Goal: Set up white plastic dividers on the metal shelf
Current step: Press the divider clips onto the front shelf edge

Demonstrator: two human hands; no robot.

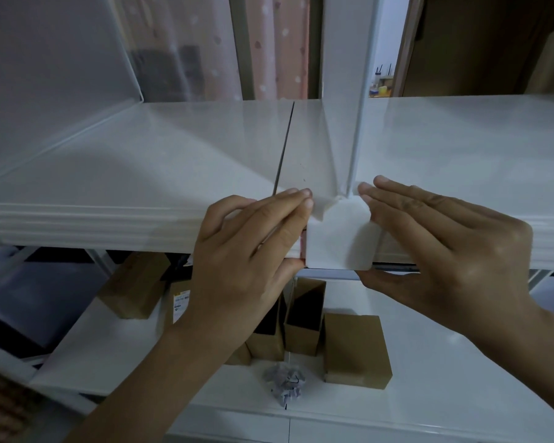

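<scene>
Both hands meet at the front edge of the white metal shelf [109, 174], one on each side of a white plastic clip [341, 238] that hooks over the shelf lip. The left hand [247, 251] has its fingers held straight and close together, lying flat over the shelf edge with the fingertips just touching the clip's left side; its thumb is tucked under the lip, at the clip's lower left corner. The right hand [445, 247] is spread a little wider — fingers straight and angled leftwards across the shelf top, the tips touching the clip's upper right side, the thumb stretched along beneath the clip's bottom edge. So each hand is flat and pressing rather than curled round anything.

Both forearms rise from the bottom of the view, the left from lower left, the right from the lower right corner, wrists roughly level with the shelf lip.

From the clip a translucent white divider [343, 91] stands upright and runs back across the shelf. Another divider [55, 68] stands farther left, well apart from the hands.

On the lower shelf [461, 394] under the hands sit several brown cardboard boxes [355, 350] — two of them open at the top — and a small crumpled wad of paper [285, 383].
</scene>
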